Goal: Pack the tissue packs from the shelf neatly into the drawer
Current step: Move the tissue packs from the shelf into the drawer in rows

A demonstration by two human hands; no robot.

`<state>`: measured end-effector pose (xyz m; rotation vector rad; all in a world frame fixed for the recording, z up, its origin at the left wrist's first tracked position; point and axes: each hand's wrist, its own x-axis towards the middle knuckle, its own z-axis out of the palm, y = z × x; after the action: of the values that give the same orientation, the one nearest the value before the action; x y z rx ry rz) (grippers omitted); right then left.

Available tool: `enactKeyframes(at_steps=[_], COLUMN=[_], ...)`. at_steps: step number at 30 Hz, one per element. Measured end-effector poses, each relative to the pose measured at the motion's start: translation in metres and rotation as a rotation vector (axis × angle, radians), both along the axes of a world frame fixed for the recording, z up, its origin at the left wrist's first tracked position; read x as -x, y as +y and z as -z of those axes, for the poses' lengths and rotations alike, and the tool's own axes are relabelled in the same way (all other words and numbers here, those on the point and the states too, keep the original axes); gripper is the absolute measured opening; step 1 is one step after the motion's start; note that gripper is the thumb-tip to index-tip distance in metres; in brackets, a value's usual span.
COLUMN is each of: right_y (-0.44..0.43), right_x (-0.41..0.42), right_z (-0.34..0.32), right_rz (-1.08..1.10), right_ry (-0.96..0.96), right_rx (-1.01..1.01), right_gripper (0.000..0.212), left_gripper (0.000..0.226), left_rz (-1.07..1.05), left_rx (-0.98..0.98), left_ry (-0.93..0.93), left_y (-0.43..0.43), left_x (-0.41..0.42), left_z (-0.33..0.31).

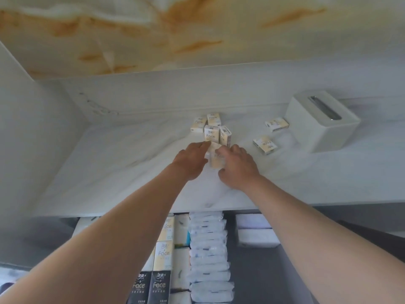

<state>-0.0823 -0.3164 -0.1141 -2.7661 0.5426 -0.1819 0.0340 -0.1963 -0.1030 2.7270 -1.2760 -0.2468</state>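
Several small cream tissue packs (pixel 212 132) marked "Face" stand clustered at the middle of the white marble shelf (pixel 122 172). Two more packs lie apart to the right, one (pixel 265 145) nearer and one (pixel 277 124) farther back. My left hand (pixel 192 160) and my right hand (pixel 237 166) meet just in front of the cluster, and both hold a blurred cream pack (pixel 215 157) between them. Below the shelf edge the open drawer (pixel 263 277) shows rows of tissue packs (pixel 208 253), cream, black and white ones.
A white tissue box holder (pixel 322 126) with a slot on top stands at the right of the shelf. A white side wall (pixel 28 128) closes the shelf on the left. The drawer's right part shows dark bare bottom beside two white packs (pixel 256 232).
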Motion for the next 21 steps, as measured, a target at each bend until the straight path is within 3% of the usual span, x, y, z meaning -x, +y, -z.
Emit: enactKeyframes(at_steps=[6,12,17,21], right_y=[-0.005,0.004,0.016,0.025], right_x=[0.010,0.014,0.008,0.006], right_z=[0.008,0.009,0.004,0.007], right_rz=[-0.023,-0.109,-0.112,-0.142], right_ry=[-0.016,0.014,0.036,0.012], right_rx=[-0.079,-0.083,-0.070,-0.049], right_gripper=[0.044,0.045,0.047,0.053], left_gripper=[0.049,0.048,0.040,0.033], left_rz=[0.056,0.062,0.135,-0.110], left_rx=[-0.025,0.115,0.253,0.461], left_ry=[-0.227,-0.097,-0.107,-0.003], left_y=[0.021,0.058,0.079,0.081], left_x=[-0.005,-0.006,0.003,0.022], left_z=[0.008,0.012,0.011,0.015])
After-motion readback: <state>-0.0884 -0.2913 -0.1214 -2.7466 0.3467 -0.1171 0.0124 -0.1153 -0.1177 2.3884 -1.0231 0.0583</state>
